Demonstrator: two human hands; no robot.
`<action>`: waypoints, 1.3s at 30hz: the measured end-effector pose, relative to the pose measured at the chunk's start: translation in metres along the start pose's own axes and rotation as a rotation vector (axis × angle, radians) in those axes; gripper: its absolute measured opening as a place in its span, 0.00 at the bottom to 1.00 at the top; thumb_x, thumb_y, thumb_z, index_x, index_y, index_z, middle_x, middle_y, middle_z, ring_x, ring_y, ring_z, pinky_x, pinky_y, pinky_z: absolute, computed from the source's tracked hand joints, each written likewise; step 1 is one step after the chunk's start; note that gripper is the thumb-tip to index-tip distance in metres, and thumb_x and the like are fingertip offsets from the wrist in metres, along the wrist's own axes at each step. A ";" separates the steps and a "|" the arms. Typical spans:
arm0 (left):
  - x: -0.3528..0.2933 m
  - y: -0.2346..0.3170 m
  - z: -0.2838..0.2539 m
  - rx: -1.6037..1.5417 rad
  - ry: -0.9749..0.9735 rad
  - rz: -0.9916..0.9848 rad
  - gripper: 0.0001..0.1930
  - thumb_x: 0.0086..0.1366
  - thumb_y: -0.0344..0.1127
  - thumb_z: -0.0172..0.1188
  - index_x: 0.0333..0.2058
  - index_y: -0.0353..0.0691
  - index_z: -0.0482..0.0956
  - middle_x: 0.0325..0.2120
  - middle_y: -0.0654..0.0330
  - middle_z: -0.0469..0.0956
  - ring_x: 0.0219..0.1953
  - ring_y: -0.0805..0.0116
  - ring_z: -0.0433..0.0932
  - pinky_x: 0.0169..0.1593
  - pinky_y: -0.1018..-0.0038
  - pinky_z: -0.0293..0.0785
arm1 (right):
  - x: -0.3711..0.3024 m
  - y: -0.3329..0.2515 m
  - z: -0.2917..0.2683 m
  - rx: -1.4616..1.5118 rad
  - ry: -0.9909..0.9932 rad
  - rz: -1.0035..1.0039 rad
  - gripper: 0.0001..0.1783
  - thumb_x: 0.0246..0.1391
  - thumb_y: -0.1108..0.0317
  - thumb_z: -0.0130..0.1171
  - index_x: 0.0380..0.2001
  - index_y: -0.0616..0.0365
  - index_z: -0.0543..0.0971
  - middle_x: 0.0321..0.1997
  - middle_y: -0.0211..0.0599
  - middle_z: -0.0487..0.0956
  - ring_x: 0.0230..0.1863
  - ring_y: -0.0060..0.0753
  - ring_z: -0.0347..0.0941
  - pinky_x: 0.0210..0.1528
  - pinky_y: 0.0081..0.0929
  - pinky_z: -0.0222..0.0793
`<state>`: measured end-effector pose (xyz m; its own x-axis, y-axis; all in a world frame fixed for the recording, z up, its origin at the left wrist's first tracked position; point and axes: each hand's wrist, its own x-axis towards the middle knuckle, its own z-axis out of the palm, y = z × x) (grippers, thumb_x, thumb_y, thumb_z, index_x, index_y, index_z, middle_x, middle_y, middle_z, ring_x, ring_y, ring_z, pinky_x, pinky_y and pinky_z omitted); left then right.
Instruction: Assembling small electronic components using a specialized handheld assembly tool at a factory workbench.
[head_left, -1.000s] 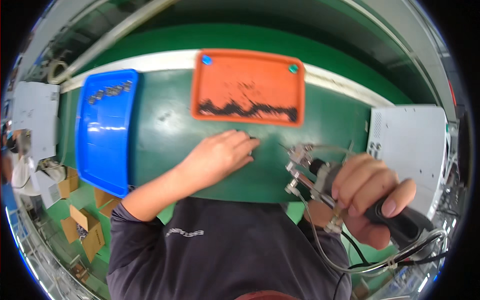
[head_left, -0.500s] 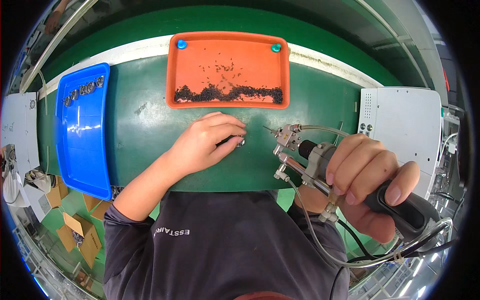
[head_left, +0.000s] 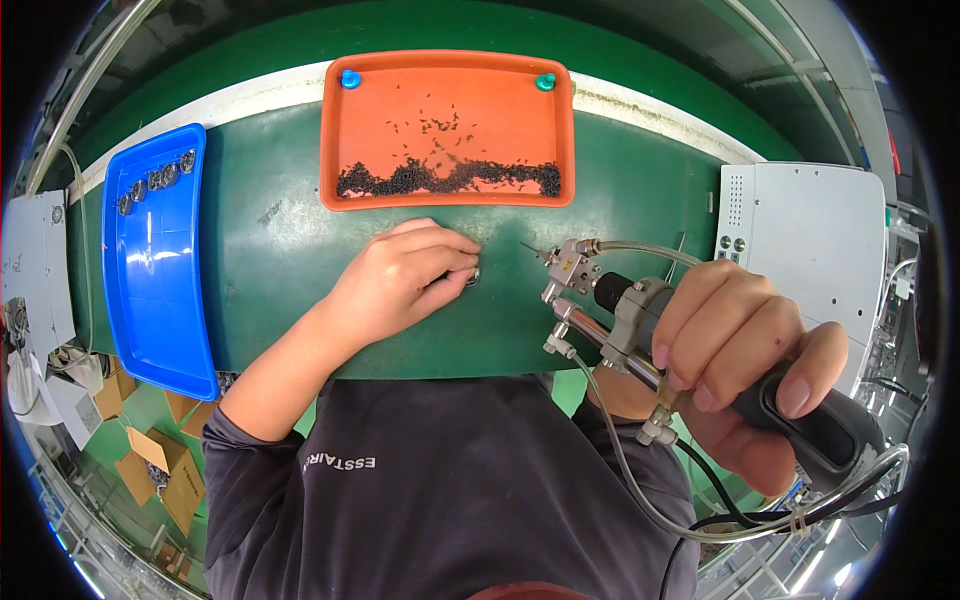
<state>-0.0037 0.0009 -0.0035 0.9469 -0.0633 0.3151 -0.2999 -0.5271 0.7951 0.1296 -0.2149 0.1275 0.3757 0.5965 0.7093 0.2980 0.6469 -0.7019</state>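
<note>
My left hand (head_left: 405, 270) rests on the green bench with thumb and fingers pinched around a small round metal part (head_left: 473, 279). Most of that part is hidden under the fingertips. To the right, my right hand (head_left: 740, 345) is wrapped around a powered screwdriver (head_left: 622, 312) with a black grip, metal fittings and hoses. Its thin tip points left and hovers a short way from the metal part, not touching it. Beyond my hands lies an orange tray (head_left: 450, 204) holding many tiny black screws (head_left: 405, 180), mostly heaped along its near side.
At the left stands a blue tray (head_left: 150, 340) with several round metal parts (head_left: 155, 180) in its far end. A grey metal box (head_left: 800, 250) sits on the right. Cardboard boxes (head_left: 165, 475) are on the floor, lower left. A clear hose (head_left: 650, 250) trails from the screwdriver.
My left fingers have closed in more tightly over the metal part, covering the gap between thumb and forefinger. The screwdriver stays almost where it was. The whole view has shifted slightly.
</note>
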 end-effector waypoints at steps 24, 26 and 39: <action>-0.001 0.004 0.011 0.200 0.023 0.205 0.10 0.50 0.32 0.75 0.32 0.40 0.86 0.40 0.63 0.81 0.36 0.64 0.78 0.37 0.67 0.74 | -0.001 -0.001 0.014 0.050 0.057 0.021 0.24 0.64 0.45 0.62 0.49 0.52 0.71 0.24 0.29 0.74 0.21 0.23 0.70 0.23 0.21 0.69; -0.001 0.009 0.009 0.050 0.084 0.206 0.14 0.47 0.35 0.77 0.32 0.41 0.85 0.38 0.63 0.79 0.36 0.63 0.78 0.37 0.67 0.73 | -0.002 0.000 0.014 0.056 0.070 0.003 0.24 0.65 0.45 0.61 0.49 0.52 0.71 0.24 0.29 0.74 0.21 0.23 0.70 0.24 0.21 0.69; 0.027 0.022 0.007 0.233 0.187 0.290 0.07 0.53 0.32 0.72 0.29 0.44 0.83 0.30 0.68 0.77 0.34 0.67 0.76 0.36 0.69 0.69 | -0.007 -0.007 0.013 0.038 0.151 -0.092 0.25 0.63 0.45 0.64 0.45 0.52 0.68 0.23 0.28 0.73 0.19 0.26 0.71 0.20 0.25 0.72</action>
<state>0.0162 -0.0182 0.0189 0.7835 -0.0938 0.6143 -0.4963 -0.6894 0.5277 0.1133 -0.2174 0.1287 0.4770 0.4577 0.7503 0.3045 0.7147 -0.6296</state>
